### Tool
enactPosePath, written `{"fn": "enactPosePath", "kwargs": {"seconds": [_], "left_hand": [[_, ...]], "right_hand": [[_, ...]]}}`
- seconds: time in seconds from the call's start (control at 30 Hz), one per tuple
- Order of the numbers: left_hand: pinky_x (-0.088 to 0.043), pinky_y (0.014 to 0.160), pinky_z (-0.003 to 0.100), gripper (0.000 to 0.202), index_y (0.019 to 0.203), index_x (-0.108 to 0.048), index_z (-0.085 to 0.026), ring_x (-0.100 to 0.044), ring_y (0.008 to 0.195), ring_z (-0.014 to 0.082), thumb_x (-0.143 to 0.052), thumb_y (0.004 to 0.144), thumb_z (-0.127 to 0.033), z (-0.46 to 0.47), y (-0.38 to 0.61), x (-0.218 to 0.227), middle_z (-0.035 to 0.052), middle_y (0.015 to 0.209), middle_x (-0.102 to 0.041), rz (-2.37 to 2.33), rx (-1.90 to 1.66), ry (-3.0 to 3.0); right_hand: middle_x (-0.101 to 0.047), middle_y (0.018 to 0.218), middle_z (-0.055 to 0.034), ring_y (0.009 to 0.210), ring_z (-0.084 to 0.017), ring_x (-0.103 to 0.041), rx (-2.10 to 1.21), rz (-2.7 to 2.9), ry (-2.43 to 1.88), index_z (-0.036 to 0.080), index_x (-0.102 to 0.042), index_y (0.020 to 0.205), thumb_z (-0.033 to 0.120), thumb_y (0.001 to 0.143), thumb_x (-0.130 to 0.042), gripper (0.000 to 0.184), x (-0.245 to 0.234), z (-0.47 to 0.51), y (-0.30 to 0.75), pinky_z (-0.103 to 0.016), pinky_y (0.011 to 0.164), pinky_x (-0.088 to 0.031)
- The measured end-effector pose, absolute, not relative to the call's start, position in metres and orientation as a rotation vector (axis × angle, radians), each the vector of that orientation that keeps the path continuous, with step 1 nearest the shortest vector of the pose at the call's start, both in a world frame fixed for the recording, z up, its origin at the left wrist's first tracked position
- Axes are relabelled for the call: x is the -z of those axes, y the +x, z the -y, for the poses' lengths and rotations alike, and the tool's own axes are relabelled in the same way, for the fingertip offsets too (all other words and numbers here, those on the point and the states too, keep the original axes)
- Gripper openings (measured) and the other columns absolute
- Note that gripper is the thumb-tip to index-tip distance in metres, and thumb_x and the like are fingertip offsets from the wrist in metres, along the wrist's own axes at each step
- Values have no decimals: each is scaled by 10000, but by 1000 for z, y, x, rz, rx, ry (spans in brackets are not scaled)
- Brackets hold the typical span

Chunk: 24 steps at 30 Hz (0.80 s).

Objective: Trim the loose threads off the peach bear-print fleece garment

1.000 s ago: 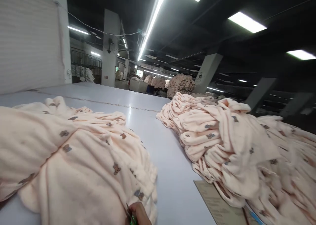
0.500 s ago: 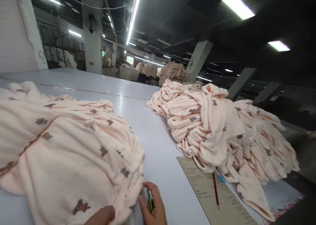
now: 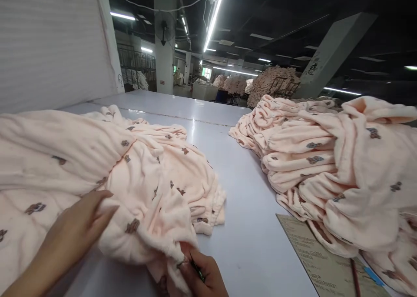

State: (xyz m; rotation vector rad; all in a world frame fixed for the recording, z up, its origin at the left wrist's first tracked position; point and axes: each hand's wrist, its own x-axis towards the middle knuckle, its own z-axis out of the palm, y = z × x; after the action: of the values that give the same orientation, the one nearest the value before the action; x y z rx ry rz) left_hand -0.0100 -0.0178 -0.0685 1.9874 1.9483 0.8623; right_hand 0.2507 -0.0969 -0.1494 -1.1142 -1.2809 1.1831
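Note:
A heap of peach fleece cloth point(image 3: 140, 175) with small brown bear prints lies on the left of the white table point(image 3: 241, 210). My left hand point(image 3: 76, 227) rests flat on top of it, fingers together, pressing the fabric. At the bottom centre, my right hand point(image 3: 202, 275) pinches the cloth's lower edge and also holds a small green-handled tool point(image 3: 197, 268), mostly hidden by the fingers.
A tall stack of the same peach cloth point(image 3: 335, 162) fills the right side. A tan printed card point(image 3: 329, 266) with a red pencil point(image 3: 355, 279) lies at the front right. A white wall point(image 3: 52, 45) stands on the left; more piles and pillars lie far back.
My left hand has come up onto the heap. The right hand has taken hold of the cloth's edge. The camera has swung left and closer to the pile.

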Motion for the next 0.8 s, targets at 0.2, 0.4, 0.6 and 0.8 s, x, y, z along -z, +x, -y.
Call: {"fn": "enactPosePath", "kwargs": {"seconds": [0.2, 0.4, 0.6, 0.8], "left_hand": [[-422, 794, 239, 288, 994, -641, -298, -615, 868, 230, -642, 723, -395, 60, 47, 91, 7, 959, -701, -1292, -802, 2087], [-383, 589, 218, 231, 780, -708, -165, -529, 607, 165, -620, 647, -332, 62, 69, 89, 14, 637, -645, -883, -606, 1156], [-300, 558, 192, 338, 775, -675, -67, -439, 590, 117, -649, 683, -391, 47, 63, 88, 30, 640, -587, -761, -541, 1026], [-409, 720, 230, 306, 976, -680, -160, -558, 830, 211, -617, 762, -370, 60, 60, 81, 25, 870, -675, -975, -422, 1297]], "right_hand": [[-424, 611, 29, 581, -112, -390, -1329, 1121, -1098, 177, -512, 644, 582, 797, -526, 434, 137, 91, 255, -214, 542, -352], [-531, 656, 3, 631, -133, -471, -1330, 984, -1203, 167, -536, 708, 517, 808, -561, 365, 138, 83, 265, -230, 595, -399], [-568, 832, 7, 679, -120, -512, -1115, 1016, -1307, 205, -563, 915, 403, 785, -638, 248, 127, 98, 260, -196, 663, -403], [-438, 623, 56, 539, -105, -423, -944, 1342, -1285, 233, -538, 812, 379, 830, -525, 148, 106, 110, 246, -186, 512, -352]]}}
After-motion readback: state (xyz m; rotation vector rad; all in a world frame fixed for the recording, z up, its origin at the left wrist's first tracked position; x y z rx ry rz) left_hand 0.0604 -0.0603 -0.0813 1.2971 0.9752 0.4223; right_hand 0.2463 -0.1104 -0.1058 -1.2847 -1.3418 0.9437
